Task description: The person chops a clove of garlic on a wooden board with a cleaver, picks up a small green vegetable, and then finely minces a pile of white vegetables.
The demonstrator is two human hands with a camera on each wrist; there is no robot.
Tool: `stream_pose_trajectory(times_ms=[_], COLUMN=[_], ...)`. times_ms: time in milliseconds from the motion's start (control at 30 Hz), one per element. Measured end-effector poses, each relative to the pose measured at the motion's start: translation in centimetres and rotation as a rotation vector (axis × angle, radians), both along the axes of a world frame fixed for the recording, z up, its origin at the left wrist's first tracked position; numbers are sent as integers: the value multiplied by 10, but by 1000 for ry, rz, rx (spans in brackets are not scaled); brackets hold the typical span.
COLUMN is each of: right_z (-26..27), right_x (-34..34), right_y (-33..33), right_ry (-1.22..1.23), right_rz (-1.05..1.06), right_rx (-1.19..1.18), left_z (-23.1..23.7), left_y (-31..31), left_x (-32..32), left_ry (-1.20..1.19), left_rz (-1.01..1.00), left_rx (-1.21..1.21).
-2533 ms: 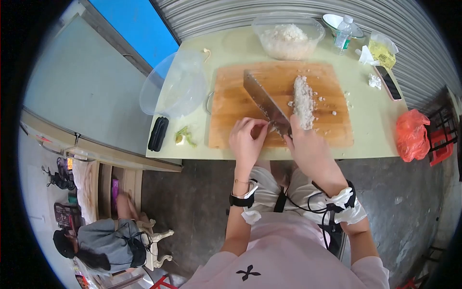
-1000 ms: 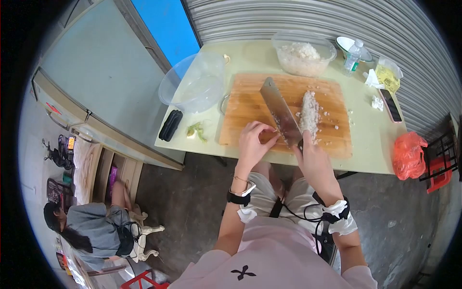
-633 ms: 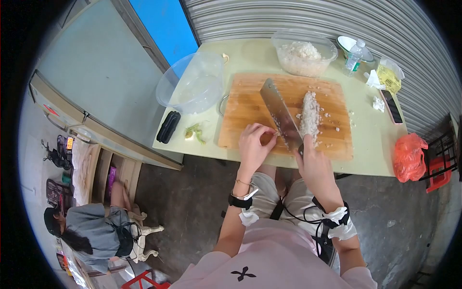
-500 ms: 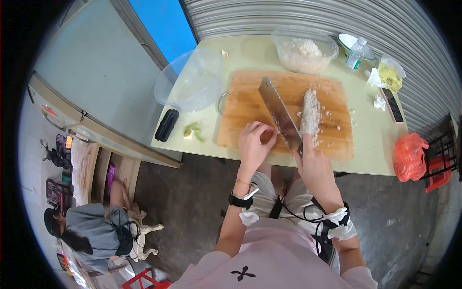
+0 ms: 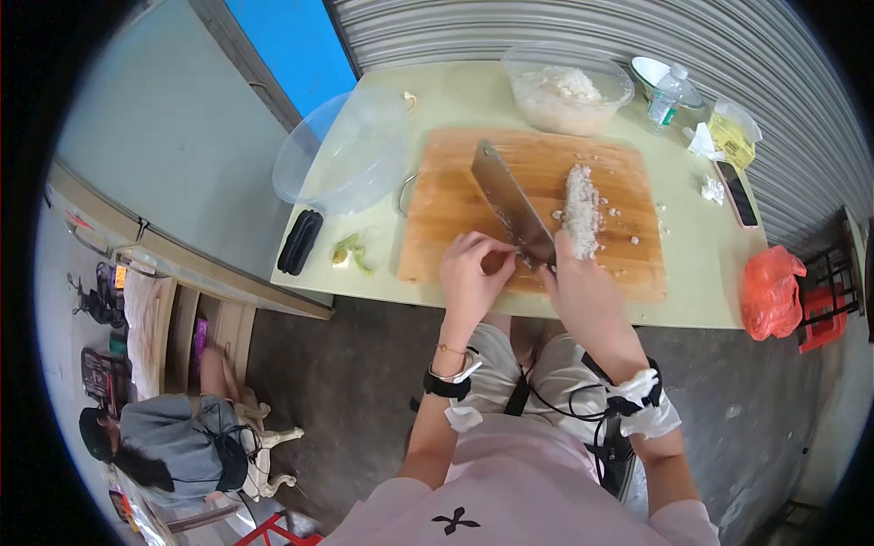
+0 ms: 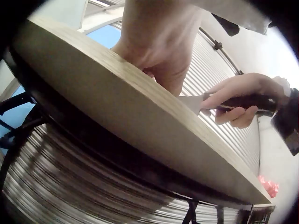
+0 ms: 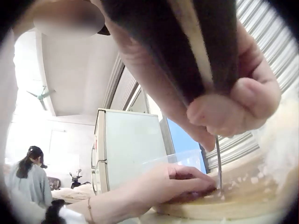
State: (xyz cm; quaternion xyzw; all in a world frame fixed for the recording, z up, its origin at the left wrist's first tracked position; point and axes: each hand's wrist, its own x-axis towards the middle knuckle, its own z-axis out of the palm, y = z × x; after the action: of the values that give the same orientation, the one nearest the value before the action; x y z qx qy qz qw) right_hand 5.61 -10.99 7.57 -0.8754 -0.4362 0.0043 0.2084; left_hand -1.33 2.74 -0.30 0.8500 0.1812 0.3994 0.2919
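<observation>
My right hand (image 5: 590,296) grips the dark handle (image 7: 182,51) of a broad cleaver (image 5: 512,205). Its blade slants across the wooden cutting board (image 5: 442,182), edge down at the board in the right wrist view. Close against the blade, my left hand (image 5: 469,275) has thumb and forefinger brought together on a small piece of food, mostly hidden by the fingertips. White bits cling to the blade. Right of the cleaver lies a long heap of finely chopped white food (image 5: 581,207), with loose crumbs around it.
Behind the board stands a clear bowl (image 5: 569,100) of chopped white food; a clear basin (image 5: 341,164) is at left. Nearby lie a black case (image 5: 299,242) and green trimmings (image 5: 350,253). A bottle (image 5: 667,96), phone (image 5: 737,194) and red bag (image 5: 771,291) line the right. Someone sits at left.
The head view has shifted, so the table sits differently in frame. Both hands keep their holds near the board's front edge, and the cleaver has moved only slightly against the board.
</observation>
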Motion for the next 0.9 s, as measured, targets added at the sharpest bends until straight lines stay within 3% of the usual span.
stream_pose_trajectory(times_ms=[133, 500, 600, 900], right_z=[-5, -18, -16, -6], right_x=[-8, -7, -9, -5], right_y=[3, -16, -17, -12], right_ry=[23, 40, 17, 16], right_rz=[-37, -34, 17, 36], right_rx=[-45, 24, 39, 12], left_z=[-2, -2, -4, -2], left_y=[-1, 0, -2, -3], left_x=[-1, 1, 2, 0], left_ry=[14, -38, -26, -18], left_rz=[7, 7, 13, 36], left_rx=[-90, 13, -119, -75])
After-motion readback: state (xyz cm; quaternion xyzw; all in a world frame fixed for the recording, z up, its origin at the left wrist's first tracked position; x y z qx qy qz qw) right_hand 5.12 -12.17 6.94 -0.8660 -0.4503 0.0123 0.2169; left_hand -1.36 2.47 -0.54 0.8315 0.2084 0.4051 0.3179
